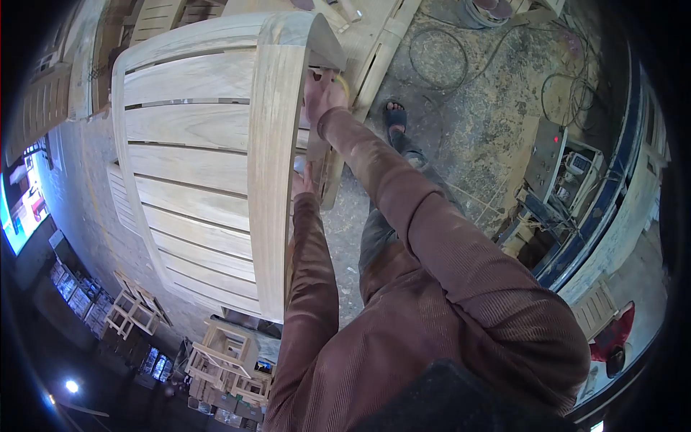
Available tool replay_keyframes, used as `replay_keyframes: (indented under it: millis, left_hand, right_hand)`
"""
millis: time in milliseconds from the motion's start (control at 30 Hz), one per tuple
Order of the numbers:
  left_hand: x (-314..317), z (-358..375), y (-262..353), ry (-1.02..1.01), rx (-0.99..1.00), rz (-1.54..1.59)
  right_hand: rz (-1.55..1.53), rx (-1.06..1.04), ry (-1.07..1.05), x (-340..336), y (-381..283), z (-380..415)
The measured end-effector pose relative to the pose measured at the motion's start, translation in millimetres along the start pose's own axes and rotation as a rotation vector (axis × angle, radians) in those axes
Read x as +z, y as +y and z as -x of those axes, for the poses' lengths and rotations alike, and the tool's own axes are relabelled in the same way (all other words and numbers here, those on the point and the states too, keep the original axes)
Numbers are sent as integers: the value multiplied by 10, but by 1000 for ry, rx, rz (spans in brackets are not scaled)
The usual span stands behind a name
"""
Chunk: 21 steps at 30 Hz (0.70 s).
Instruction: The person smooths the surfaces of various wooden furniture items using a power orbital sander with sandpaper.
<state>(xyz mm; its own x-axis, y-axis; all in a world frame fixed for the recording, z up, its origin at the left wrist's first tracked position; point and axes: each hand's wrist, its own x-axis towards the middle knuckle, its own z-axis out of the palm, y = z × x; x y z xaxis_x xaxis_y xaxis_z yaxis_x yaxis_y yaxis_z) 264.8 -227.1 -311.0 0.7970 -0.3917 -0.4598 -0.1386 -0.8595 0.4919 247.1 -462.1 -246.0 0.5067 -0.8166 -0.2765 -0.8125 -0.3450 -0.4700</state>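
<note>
A large pale wooden piece with slats [188, 124] and a broad curved edge rail stands in front of me. My right hand [325, 95] is at the inner side of its upper end, fingers curled in, with a yellow curved edge showing beside it. What it holds is too small to make out. Lower along the same side, my left hand [302, 181] is bent around something small and whitish, partly hidden by the rail. Both hands are close against the wood.
More slatted wooden pieces [157, 21] stand at the upper left. Cables [439, 57] lie on the dusty floor. An open metal box with electrical parts [576, 169] is at the right. Wooden frames [224, 347] are stacked at the bottom. A person in red [615, 337] is at the lower right.
</note>
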Motion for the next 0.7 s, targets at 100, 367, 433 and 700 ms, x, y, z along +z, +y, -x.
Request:
replay_keyframes:
  millis: [100, 367, 433, 700]
  left_hand:
    - [46, -156, -170, 65, 68, -38]
    - [-23, -90, -86, 56, 121, 37]
    - [-139, -40, 64, -71, -43, 72]
    - [38, -158, -372, 7, 82, 172]
  right_hand:
    - [-51, 4, -88, -143, 5, 191]
    - [-48, 1, 5, -72, -55, 41]
    - [-45, 0, -41, -88, -48, 170]
    - [145, -235, 212, 576, 119, -196]
